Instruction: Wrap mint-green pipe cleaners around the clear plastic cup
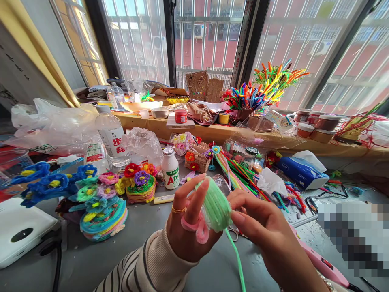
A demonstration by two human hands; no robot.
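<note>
In the middle, my left hand [185, 239] grips a rounded form wrapped in rows of light green pipe cleaner [216, 205]; a bit of clear material shows at its left edge. Around a finger of that hand loops a pink pipe cleaner [201, 230]. My right hand [267, 231] pinches the green wrapping at its right side with thumb and finger. From there a loose green tail [236, 257] hangs toward the bottom edge. Partly hidden behind the hands lie scissors [234, 234].
At left stand pipe-cleaner flower pots [103, 221] and a small white bottle [170, 168]. Loose pipe cleaners [240, 172] lie behind my hands. On the right are a tissue pack [299, 172] and a pink glue gun [323, 259]. Paint jars [323, 123] line the sill.
</note>
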